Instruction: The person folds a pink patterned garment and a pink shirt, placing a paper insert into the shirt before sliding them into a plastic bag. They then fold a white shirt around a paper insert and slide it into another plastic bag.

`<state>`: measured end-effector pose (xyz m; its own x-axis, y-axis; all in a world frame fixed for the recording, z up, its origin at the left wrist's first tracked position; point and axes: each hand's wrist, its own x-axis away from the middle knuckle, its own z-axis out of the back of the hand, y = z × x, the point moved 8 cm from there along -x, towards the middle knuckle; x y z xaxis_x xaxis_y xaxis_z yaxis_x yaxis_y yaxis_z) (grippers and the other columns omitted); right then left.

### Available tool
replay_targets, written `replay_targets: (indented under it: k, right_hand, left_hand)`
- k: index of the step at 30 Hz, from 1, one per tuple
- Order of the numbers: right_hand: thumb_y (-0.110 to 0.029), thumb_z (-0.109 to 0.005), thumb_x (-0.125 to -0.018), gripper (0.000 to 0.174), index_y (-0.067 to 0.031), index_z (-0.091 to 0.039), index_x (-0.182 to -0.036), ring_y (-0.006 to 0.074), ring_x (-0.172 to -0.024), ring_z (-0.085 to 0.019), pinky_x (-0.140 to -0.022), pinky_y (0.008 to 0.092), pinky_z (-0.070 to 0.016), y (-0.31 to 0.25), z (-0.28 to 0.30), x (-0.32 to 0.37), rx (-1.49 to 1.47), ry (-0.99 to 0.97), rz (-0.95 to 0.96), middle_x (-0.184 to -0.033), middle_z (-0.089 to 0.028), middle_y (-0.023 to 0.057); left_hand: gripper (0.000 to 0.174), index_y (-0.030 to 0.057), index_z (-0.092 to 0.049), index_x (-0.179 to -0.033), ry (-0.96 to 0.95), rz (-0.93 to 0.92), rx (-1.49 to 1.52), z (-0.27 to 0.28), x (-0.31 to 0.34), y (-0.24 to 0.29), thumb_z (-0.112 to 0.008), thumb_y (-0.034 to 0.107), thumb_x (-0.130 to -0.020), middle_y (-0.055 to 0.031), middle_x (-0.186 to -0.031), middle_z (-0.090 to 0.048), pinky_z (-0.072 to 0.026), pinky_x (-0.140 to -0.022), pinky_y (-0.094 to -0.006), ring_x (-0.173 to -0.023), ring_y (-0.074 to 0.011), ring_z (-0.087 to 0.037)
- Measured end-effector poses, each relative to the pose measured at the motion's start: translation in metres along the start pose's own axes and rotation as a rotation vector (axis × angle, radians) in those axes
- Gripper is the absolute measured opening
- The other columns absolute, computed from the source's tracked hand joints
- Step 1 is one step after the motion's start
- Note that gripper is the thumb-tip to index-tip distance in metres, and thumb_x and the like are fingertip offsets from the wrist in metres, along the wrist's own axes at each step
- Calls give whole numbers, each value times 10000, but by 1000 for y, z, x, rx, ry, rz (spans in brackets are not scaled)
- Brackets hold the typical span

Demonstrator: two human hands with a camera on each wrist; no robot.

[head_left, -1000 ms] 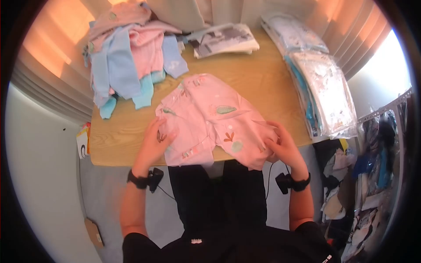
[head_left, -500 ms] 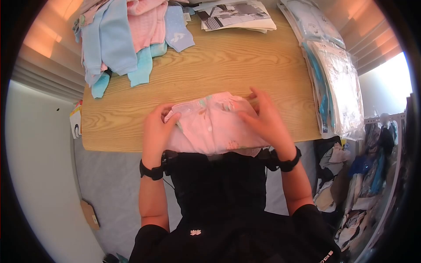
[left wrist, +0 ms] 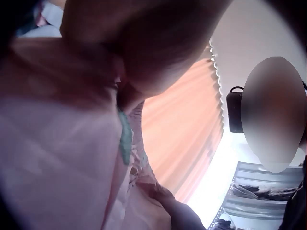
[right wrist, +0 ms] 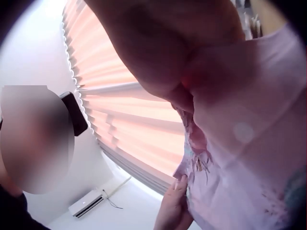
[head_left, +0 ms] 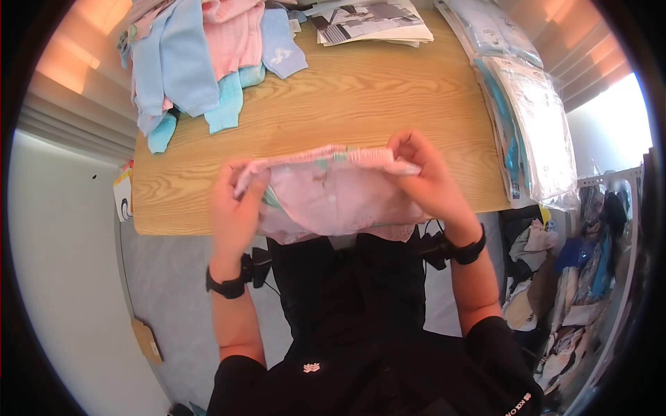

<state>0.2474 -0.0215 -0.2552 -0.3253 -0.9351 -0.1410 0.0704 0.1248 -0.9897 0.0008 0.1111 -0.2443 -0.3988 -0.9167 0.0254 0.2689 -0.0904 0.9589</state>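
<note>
Pink children's pants [head_left: 326, 197] with a green and brown print stretch between my two hands at the table's near edge. Their gathered waistband [head_left: 347, 157] faces away from me, and the lower part hangs over the edge toward my lap. My left hand [head_left: 234, 208] pinches the waistband's left end, thumb on the near side. At the other end my right hand [head_left: 427, 177] grips the waistband between thumb and curled fingers. Close up, the left wrist view shows the pink cloth [left wrist: 57, 158] under the left hand. The right wrist view shows the left hand's fingers [right wrist: 180, 187] on the far end.
A heap of blue, pink and turquoise clothes [head_left: 187, 69] lies at the table's back left. Printed papers [head_left: 374, 24] are stacked at the back. Clear plastic packages [head_left: 531, 132] line the right edge of the wooden table [head_left: 388, 90]. Bagged clothes [head_left: 590, 256] hang on a rack at right.
The pants were spread out on the table, then drawn toward me and folded shorter. Now the waistband is lifted and pulled straight, and my right hand has closed on its end.
</note>
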Motion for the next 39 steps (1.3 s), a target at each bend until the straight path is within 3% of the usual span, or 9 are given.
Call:
replay_targets:
  k: [4,6,9,14,26,29,32,36,39]
  right_hand:
    - [-94,-673,-906,217,-37,-581,-1094,42,-865,-567,-723,187,-443,-68,26,-42,381,127,87,-919,-625,-22]
    - [-137,-671,-907,258,-36,-581,-1127,52,-852,-586,-698,190,-452,-85,39,-75,272,115,82,-931,-642,-12]
    - [-187,-673,-902,299,-43,-588,-1149,67,-843,-611,-680,202,-467,-118,42,-92,147,141,73,-955,-664,6]
    - [-123,-646,-880,455,53,-494,-1271,152,-929,-666,-778,265,-539,-182,14,-68,56,118,228,-1021,-702,131]
    - [78,-541,-852,385,81,-523,-1236,204,-1094,-657,-924,300,-537,-246,-42,-28,-178,-273,604,-1096,-685,153]
    - [6,-630,-847,374,47,-566,-1213,197,-1104,-646,-914,296,-525,-278,-36,-5,73,-163,645,-1139,-666,148]
    - [-125,-723,-841,415,12,-604,-1214,190,-1052,-656,-895,286,-521,-328,-28,34,895,349,1193,-1115,-675,136]
    - [-326,-696,-929,450,5,-630,-1227,140,-986,-651,-876,268,-514,-319,-27,1,402,-192,441,-1020,-699,98]
    - [-301,-640,-983,342,-21,-645,-1179,57,-882,-639,-763,205,-514,-319,-27,-2,443,-219,352,-979,-695,27]
  left_hand:
    - [252,33,-603,-1087,23,-239,-201,2,-42,80,-684,225,-946,15,-703,-561,-375,-473,-231,-537,-38,-502]
    - [265,35,-622,-1089,57,-665,-277,-2,-70,123,-658,258,-952,14,-720,-572,-419,-553,-256,-619,-53,-529]
    - [280,30,-635,-1081,-80,-313,-123,-10,-99,147,-632,281,-957,-2,-844,-624,-448,-698,-255,-777,-65,-562]
    - [293,19,-627,-1101,-281,-360,173,-25,-78,194,-599,282,-977,-21,-1006,-652,-438,-830,-229,-932,-82,-574]
    - [505,15,-486,-1324,-472,-525,194,-40,12,227,-706,148,-889,-49,-1094,-653,-512,-819,-253,-973,-89,-625]
    - [612,7,-405,-1419,-510,-524,272,-36,25,239,-683,39,-874,-53,-1132,-650,-535,-798,-249,-952,-80,-640]
    - [601,-2,-387,-1446,-527,-523,413,-24,25,243,-635,10,-898,-81,-1220,-634,-535,-877,-270,-1044,-113,-636]
    - [529,4,-430,-1420,-641,-551,706,-24,46,259,-621,53,-930,-102,-1228,-635,-529,-886,-276,-1077,-124,-626]
    - [511,-3,-427,-1396,-682,-525,726,-27,57,259,-639,113,-946,-115,-1241,-624,-525,-913,-288,-1112,-134,-614]
